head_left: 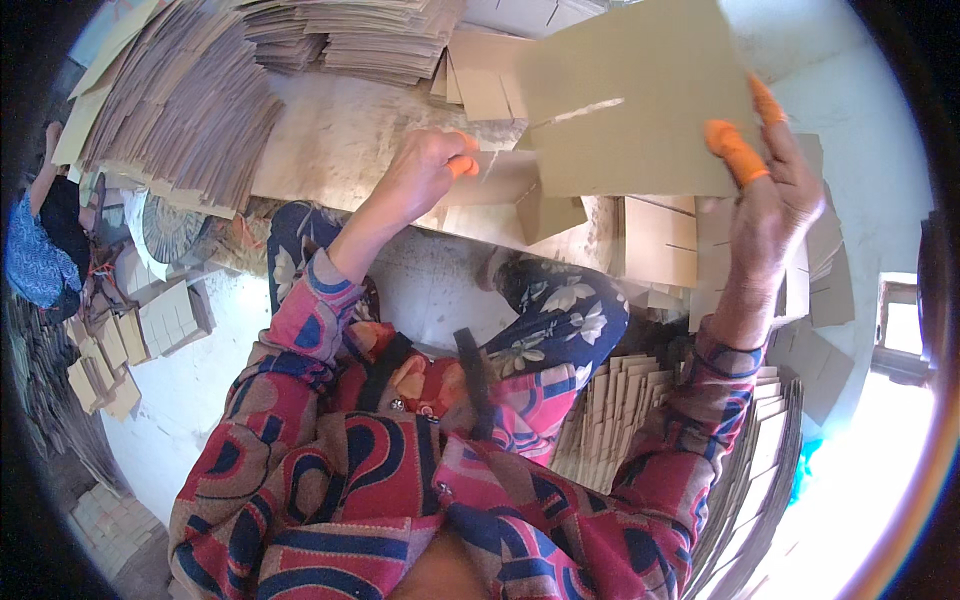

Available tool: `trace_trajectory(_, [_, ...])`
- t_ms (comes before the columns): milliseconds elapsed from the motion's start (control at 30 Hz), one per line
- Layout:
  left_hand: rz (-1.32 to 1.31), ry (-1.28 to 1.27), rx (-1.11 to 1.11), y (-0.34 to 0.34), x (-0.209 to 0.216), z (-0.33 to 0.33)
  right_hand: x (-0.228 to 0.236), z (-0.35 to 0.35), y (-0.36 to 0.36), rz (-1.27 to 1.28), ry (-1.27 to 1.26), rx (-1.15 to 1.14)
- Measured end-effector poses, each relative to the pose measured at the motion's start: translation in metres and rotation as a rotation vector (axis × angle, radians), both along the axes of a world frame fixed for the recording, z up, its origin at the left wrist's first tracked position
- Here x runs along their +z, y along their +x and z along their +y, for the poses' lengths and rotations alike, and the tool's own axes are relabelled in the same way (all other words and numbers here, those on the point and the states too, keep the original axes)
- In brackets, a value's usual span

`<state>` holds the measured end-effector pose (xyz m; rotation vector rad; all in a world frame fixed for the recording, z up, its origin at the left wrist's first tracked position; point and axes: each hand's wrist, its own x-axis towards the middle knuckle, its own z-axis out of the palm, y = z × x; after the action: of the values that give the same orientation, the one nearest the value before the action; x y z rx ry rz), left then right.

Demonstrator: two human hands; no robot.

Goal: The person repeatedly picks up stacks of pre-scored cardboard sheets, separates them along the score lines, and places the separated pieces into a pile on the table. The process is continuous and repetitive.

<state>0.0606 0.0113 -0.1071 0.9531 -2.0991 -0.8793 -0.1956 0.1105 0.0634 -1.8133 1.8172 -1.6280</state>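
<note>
My right hand (775, 195) holds up a large flat cardboard sheet (640, 120) by its right edge. Orange finger covers show on its thumb and a fingertip, and a pale slot is cut into the sheet's left side. My left hand (422, 170), also with orange covers, is closed in a pinch on a narrower cardboard piece (505, 178). That piece runs behind or against the sheet's lower left side, so whether the two are joined cannot be told. Below the sheet, a folded cardboard flap (550, 215) angles over the bench edge.
A wooden bench (320, 150) crosses in front of my knees. Tall stacks of cardboard (180, 100) stand at its far left. More slotted pieces (660, 240) lie at right, and bundled cardboard (750, 480) stands beside my right leg. Another person (45, 245) is at the far left.
</note>
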Motion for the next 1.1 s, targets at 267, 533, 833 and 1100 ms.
trace_trajectory(267, [-0.054,-0.072,-0.03,0.0,-0.006,-0.008,-0.024,-0.015,0.019,0.032,0.171,0.121])
trace_trajectory(533, [-0.041,-0.119,-0.049,0.0,-0.005,-0.008,-0.053,-0.032,0.042,0.135,0.302,0.261])
trace_trajectory(833, [-0.035,-0.051,-0.004,-0.004,-0.006,-0.011,-0.147,-0.023,0.077,0.819,0.69,0.283])
trace_trajectory(1100, [-0.087,-0.472,0.034,0.0,0.003,-0.009,-0.105,-0.042,0.047,0.858,0.231,-0.037])
